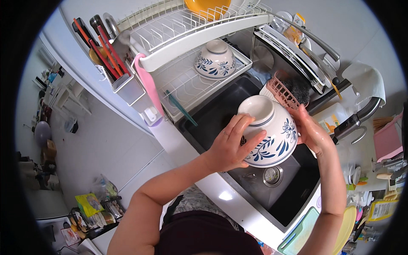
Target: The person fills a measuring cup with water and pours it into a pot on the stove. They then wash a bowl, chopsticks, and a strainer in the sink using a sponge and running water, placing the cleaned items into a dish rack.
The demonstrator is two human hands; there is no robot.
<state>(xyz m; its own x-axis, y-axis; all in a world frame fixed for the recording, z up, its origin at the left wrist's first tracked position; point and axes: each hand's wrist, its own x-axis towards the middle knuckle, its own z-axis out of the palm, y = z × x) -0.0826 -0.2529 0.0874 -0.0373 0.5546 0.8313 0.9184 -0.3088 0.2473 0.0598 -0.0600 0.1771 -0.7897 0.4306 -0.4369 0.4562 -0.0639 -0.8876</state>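
Observation:
My left hand (234,143) and my right hand (310,130) hold a white ceramic bowl (274,140) with blue leaf and flower patterns between them, its foot ring turned up toward the camera. The left fingers lie across the near side by the foot; the right hand grips the far right side. Both hands look wet. Below the bowl is the dark sink (255,188) with a round drain strainer (272,176). A similar patterned bowl (216,60) stands upside down on the lower dish rack shelf, beyond the sink.
A white wire dish rack (191,27) rises behind the sink, with an orange bowl (208,8) on top. Teal chopsticks (181,108) lean over the sink's left edge. A pink basket (282,89) holds a dark scrubber (298,91). The faucet (350,124) is at right; a green cutting board (301,234) lies near the front.

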